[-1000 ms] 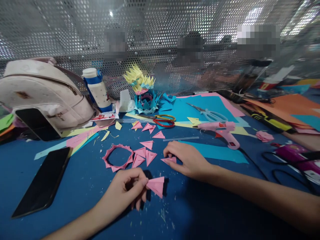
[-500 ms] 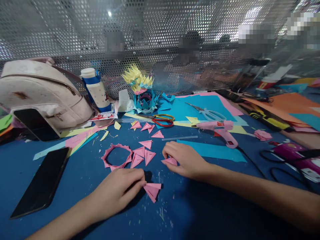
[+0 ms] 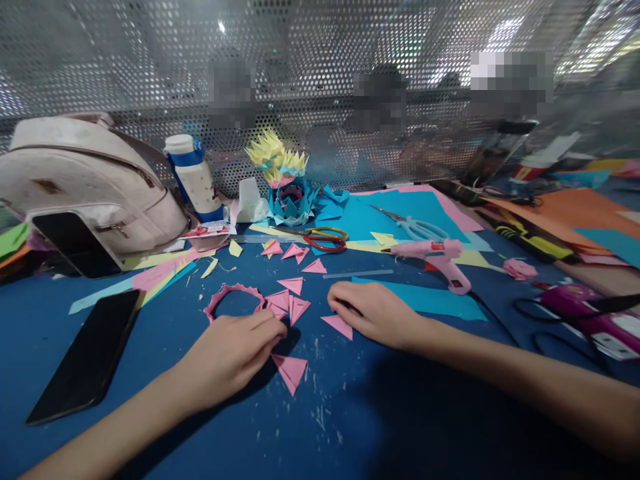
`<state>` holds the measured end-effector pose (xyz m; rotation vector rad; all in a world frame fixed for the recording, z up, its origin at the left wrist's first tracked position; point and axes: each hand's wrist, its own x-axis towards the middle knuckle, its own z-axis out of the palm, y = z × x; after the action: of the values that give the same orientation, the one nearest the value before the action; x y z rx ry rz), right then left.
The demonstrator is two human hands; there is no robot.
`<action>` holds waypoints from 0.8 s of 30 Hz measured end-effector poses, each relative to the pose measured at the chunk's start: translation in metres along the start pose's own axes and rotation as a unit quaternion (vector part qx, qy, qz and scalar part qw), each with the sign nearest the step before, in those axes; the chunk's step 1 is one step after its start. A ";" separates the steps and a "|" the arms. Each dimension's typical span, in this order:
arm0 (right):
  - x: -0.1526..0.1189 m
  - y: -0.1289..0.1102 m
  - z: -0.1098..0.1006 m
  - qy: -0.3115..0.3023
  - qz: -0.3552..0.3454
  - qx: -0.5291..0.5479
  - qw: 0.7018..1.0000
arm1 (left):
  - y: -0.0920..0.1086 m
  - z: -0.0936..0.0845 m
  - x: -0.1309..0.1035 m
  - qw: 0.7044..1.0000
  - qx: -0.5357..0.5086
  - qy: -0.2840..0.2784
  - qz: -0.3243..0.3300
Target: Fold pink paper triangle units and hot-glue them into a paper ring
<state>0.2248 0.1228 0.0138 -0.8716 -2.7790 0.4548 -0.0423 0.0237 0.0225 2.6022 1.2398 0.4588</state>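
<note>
My left hand [image 3: 237, 350] is loosely curled over the table, its thumb apart from the bent fingers. No paper shows between them. Just below its fingertips lies a folded pink paper triangle [image 3: 290, 373]. Partly behind this hand rests a ring of joined pink folded paper [image 3: 235, 289], with several pink triangles [image 3: 299, 309] beside it. My right hand [image 3: 377, 313] hovers at the right with bent fingers and a gap at the thumb. Another pink triangle [image 3: 339, 326] lies beneath its fingertips, apparently not gripped. The undersides of the fingers are hidden in both hands.
A pink glue gun [image 3: 435, 253], light-blue scissors [image 3: 420, 227] and red-yellow scissors [image 3: 325, 238] lie farther back. A paper model [image 3: 290, 180], bottle [image 3: 193, 177] and backpack [image 3: 90, 180] stand behind. A phone [image 3: 87, 357] lies left; a purple power strip [image 3: 575, 313] is at right.
My left hand has moved up and left from the near triangle, which now sits slightly farther left. My right hand has let go of its triangle and lifted slightly away.
</note>
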 end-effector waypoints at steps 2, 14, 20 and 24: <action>0.000 -0.002 -0.006 -0.017 -0.004 0.025 1.000 | 0.000 0.001 0.000 0.999 -0.015 0.035 0.006; 0.005 0.019 -0.032 -0.218 -0.118 0.230 0.941 | 0.008 0.020 -0.005 0.995 0.002 0.017 0.095; 0.006 0.016 -0.018 -0.166 -0.095 0.236 0.953 | 0.010 0.021 -0.003 0.993 -0.024 0.037 0.105; 0.005 0.010 -0.009 -0.123 -0.105 0.211 0.964 | 0.004 0.019 0.000 0.989 0.005 0.118 0.084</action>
<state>0.2286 0.1352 0.0192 -0.4423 -2.7757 1.1285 -0.0321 0.0200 0.0067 2.7364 1.0925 0.8136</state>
